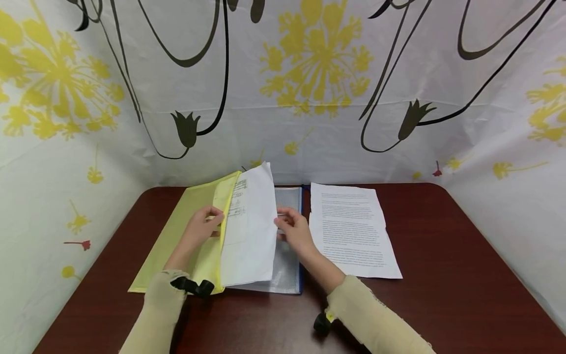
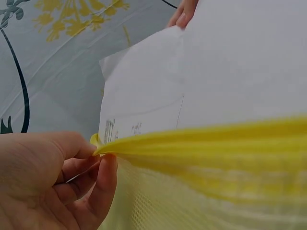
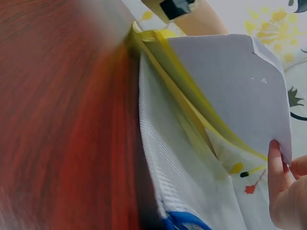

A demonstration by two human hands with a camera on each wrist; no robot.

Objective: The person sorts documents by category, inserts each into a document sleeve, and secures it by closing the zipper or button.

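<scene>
A yellow mesh zip folder point(image 1: 170, 246) lies at the left of the table, its edge lifted. My left hand point(image 1: 201, 228) pinches that yellow edge between thumb and fingers, as the left wrist view point(image 2: 62, 179) also shows. White papers point(image 1: 252, 231) with some print near one side stand partly out of the yellow folder. My right hand point(image 1: 295, 231) pinches their right edge; in the right wrist view the thumb and fingers point(image 3: 278, 163) meet at the paper's border. Under the papers lies a clear mesh folder point(image 1: 287, 265) with a blue edge, partly hidden.
To the right, a printed sheet point(image 1: 349, 231) with a torn-looking edge lies flat on the dark red-brown table point(image 1: 433, 275). A patterned white cloth point(image 1: 274, 132) hangs behind the table and along its sides.
</scene>
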